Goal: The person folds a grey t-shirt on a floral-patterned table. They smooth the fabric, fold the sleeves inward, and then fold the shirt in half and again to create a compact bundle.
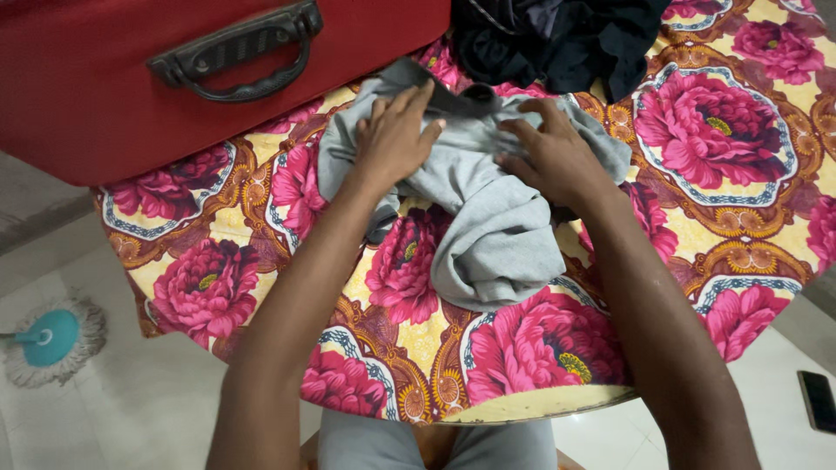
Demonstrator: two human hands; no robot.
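Note:
A crumpled grey garment (488, 235) lies on a round table covered by a flowered cloth (723, 218) in pink and yellow. My left hand (394, 139) rests flat on the garment's left part, fingers apart and pointing away from me. On the upper right part my right hand (550, 157) presses down, its fingers bent over a fold near a dark band at the garment's top edge. Neither hand lifts the cloth off the table.
A red suitcase (96, 96) with a black handle (239, 52) lies across the table's far left. A pile of dark clothes (557, 39) sits at the back. On the floor are a teal mop head (48, 339) at left and a dark phone (819, 400) at right.

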